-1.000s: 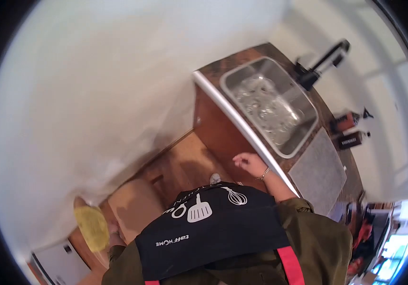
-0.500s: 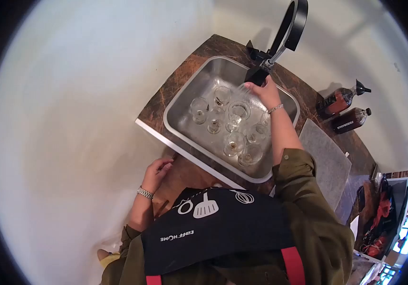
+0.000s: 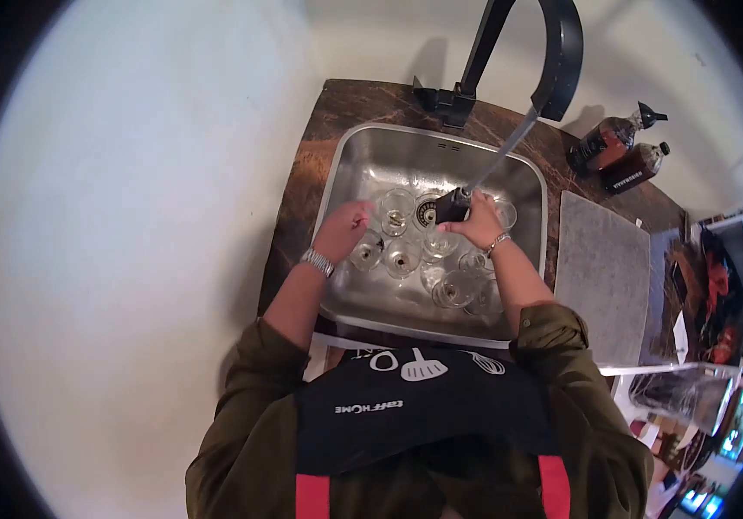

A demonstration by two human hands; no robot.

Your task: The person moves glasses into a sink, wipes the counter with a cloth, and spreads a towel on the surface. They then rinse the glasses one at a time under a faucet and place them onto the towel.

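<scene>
Several clear glasses (image 3: 402,258) stand in the steel sink (image 3: 371,310), some with dark bits at the bottom. My right hand (image 3: 480,223) is wrapped round the black spray head (image 3: 452,206), low over the glasses, its hose (image 3: 510,147) pulled out of the faucet. Over the sink's left side is my left hand (image 3: 345,227), beside the leftmost glasses. Its fingers are blurred and partly hidden, so whether they touch a glass is unclear.
The black faucet (image 3: 559,69) arches over the back of the sink. Two dark bottles (image 3: 605,145) (image 3: 637,168) stand at the back right. A grey mat (image 3: 601,277) lies right of the sink, and a white wall (image 3: 129,259) rises on the left.
My left hand has come up from below the counter's edge into the sink. My right hand has lowered the spray head, drawing out the hose. The view has turned and shifted.
</scene>
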